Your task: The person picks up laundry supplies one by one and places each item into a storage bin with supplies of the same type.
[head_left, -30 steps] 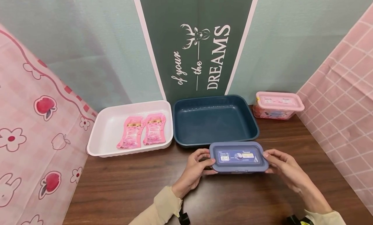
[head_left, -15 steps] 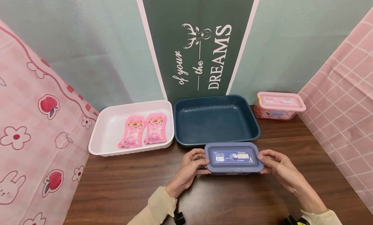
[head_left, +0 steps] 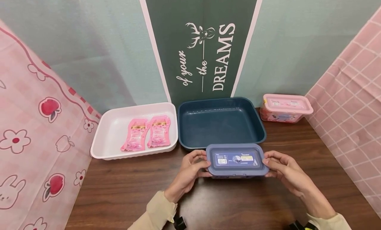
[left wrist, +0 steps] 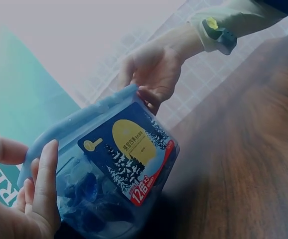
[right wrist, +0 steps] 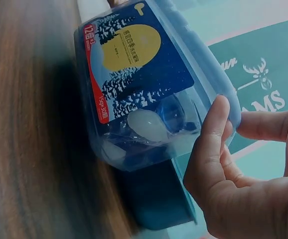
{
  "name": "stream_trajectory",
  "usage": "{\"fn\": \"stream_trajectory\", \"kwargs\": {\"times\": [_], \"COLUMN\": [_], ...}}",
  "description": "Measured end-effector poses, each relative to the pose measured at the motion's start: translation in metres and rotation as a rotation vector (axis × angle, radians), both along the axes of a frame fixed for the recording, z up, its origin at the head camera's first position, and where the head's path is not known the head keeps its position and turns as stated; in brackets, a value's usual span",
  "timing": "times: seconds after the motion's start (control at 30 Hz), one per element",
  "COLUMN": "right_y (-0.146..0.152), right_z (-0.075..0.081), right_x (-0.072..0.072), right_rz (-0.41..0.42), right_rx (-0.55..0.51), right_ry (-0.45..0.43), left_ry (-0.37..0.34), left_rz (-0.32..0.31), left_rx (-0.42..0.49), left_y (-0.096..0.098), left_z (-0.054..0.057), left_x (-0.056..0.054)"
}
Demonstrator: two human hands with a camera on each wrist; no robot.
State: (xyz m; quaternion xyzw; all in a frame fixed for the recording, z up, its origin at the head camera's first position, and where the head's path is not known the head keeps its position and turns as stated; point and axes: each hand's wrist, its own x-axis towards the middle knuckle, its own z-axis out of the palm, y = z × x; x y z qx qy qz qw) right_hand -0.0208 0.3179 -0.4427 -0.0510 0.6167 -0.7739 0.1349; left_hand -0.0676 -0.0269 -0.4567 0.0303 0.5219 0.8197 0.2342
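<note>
A blue-lidded laundry pod box is held level in front of the dark blue tray. My left hand pinches the left end of its lid, thumb on top and fingers below the rim. At the other end, my right hand pinches the lid the same way. Through the clear wall, blue and white pods show in the right wrist view. The front label has a yellow oval and snowy trees. A dark shadow lies under the box; the head view hides its underside.
Left of the blue tray stands a white tray with two pink pouches in it. A pink lidded box sits at the back right. Curtains close off the back and both sides of the wooden table.
Both hands have carried the laundry pod box a short way left and slightly toward the dark blue tray. Their pinch on the lid looks the same.
</note>
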Motion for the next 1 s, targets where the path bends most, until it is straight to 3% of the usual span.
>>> {"fn": "stream_trajectory", "kwargs": {"times": [0.3, 0.6, 1.0], "right_y": [-0.005, -0.012, -0.022], "right_z": [0.02, 0.044, 0.07], "right_x": [-0.007, -0.02, -0.044], "right_rz": [0.015, 0.012, 0.027], "right_rx": [-0.001, -0.006, -0.018], "right_ry": [0.047, 0.071, 0.105], "left_ry": [0.04, 0.089, 0.118], "left_rz": [0.013, 0.029, 0.058], "left_rx": [0.001, 0.02, 0.017], "left_y": [-0.006, -0.016, -0.025], "left_z": [0.018, 0.043, 0.064], "left_x": [-0.005, -0.019, -0.039]}}
